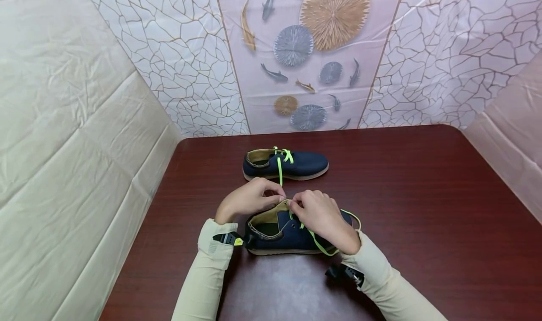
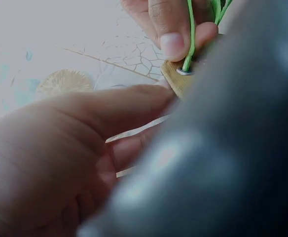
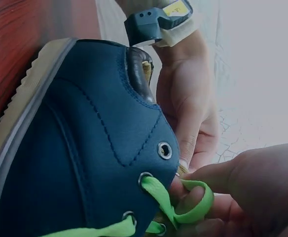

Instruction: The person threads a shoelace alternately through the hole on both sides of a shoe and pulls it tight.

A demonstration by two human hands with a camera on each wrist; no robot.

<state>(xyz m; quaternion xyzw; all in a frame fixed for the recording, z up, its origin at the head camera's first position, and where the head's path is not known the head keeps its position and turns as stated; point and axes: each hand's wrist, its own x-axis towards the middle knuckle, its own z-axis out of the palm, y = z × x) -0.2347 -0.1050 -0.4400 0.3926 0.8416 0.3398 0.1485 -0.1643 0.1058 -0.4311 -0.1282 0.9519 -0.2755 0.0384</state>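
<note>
A navy shoe (image 1: 264,244) with a tan lining and bright green lace (image 3: 156,191) stands upright on the table, toe to the right in the head view. At the far side of its opening, my left hand (image 1: 251,198) pinches the edge of the eyelet flap (image 2: 172,81). My right hand (image 1: 319,215) reaches over the shoe and pinches the green lace by that same flap. In the left wrist view the lace runs through the flap's eyelet between the right fingertips. The near flap's top eyelet (image 3: 160,147) has no lace in it.
Behind the hands, a matching navy shoe (image 1: 309,164) sits on the dark red table (image 1: 423,194), its green lace (image 1: 280,170) hanging over the near side. Patterned cloth (image 1: 190,67) stands behind the table. A cream cloth (image 1: 72,170) covers the left side.
</note>
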